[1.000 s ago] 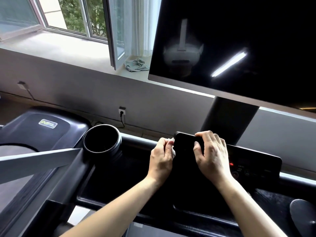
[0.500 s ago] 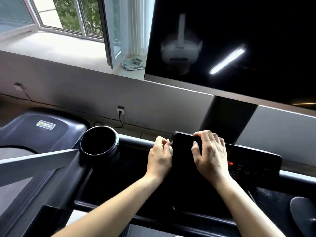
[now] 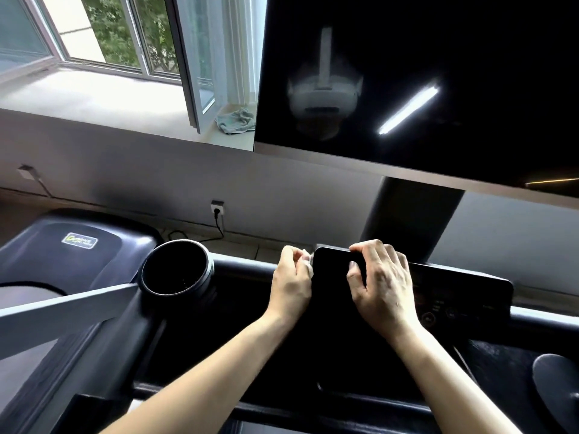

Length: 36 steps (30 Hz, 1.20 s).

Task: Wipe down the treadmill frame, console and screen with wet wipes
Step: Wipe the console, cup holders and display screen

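Black cup holder [image 3: 209, 272] dark inside; left grip [image 3: 291, 286] pinches wipe [image 3: 308, 259], right grip [image 3: 385, 283] clasps console [image 3: 463, 285].

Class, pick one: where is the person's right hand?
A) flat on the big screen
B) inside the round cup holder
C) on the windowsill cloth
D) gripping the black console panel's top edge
D: the right hand curls over the top edge of the console panel.

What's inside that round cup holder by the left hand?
Inside the cup holder only a dark hollow shows, with faint pale specks low down. No bottle or cup sticks out. Its near wall covers the front of the bottom.
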Motion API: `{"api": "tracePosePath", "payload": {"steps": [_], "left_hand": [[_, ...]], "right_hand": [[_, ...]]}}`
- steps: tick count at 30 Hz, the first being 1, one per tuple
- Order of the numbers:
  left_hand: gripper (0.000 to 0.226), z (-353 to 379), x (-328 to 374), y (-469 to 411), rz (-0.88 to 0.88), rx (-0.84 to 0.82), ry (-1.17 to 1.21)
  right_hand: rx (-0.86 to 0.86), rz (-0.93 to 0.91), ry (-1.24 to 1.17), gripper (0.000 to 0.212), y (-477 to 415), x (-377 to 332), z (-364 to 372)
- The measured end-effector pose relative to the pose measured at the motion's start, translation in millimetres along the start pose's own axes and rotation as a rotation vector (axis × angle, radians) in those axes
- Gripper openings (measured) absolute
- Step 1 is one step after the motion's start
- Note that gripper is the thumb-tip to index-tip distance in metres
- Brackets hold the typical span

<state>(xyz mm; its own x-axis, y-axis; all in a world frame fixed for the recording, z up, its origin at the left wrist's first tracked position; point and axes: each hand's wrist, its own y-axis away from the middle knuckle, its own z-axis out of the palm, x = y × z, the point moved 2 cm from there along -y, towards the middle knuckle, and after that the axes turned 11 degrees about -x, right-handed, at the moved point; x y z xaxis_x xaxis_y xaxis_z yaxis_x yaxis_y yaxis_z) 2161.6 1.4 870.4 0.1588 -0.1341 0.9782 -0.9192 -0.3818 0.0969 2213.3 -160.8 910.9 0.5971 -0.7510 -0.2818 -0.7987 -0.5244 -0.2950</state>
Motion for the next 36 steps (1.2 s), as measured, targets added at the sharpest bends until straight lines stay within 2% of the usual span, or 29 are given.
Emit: {"api": "tracePosePath", "payload": {"steps": [4, 11, 15, 20, 25, 28, 32, 34, 36], "left_hand": [[0.011, -0.2, -10.7, 24.7, -0.027, -0.016, -0.080], [0.019, -0.6, 26.1, -35.8, 0.024, 0.008, -0.010], [0.015, -0.5, 7.7, -18.4, 0.036, -0.022, -0.009], [0.018, -6.7, -20.9, 6.9, -0.030, -0.139, -0.066], [0.019, -11.0, 23.7, -34.5, 0.058, -0.091, -0.084], [0.019, -4.2, 48.4, -55.4, 0.089, -0.220, -0.207], [0.021, 4.9, 69.8, -63.4, 0.145, -0.397, -0.567], [0.021, 1.4, 68.6, -65.6, 0.150, -0.433, -0.549], [0.021, -8.3, 59.9, -68.5, 0.090, -0.448, -0.420]], "right_hand": [[0.028, 0.014, 0.004, 0.030, -1.5, -1.9, 2.1], [0.000, 0.001, 0.006, 0.031, -0.3, -1.6, 0.0], [0.000, 0.011, -0.002, 0.031, -0.8, -0.7, 0.7], [0.021, 0.021, -0.005, 0.031, -1.0, -2.9, 2.4], [-0.004, 0.024, -0.005, 0.032, 0.7, -2.7, 0.5], [-0.029, 0.017, -0.015, 0.032, 1.4, -1.3, -2.9], [-0.056, 0.017, -0.024, 0.031, 1.0, -0.8, -4.2], [-0.050, 0.019, -0.025, 0.030, 1.1, -0.5, -4.2], [-0.036, 0.018, -0.028, 0.030, 1.1, 0.2, -3.6]]}}
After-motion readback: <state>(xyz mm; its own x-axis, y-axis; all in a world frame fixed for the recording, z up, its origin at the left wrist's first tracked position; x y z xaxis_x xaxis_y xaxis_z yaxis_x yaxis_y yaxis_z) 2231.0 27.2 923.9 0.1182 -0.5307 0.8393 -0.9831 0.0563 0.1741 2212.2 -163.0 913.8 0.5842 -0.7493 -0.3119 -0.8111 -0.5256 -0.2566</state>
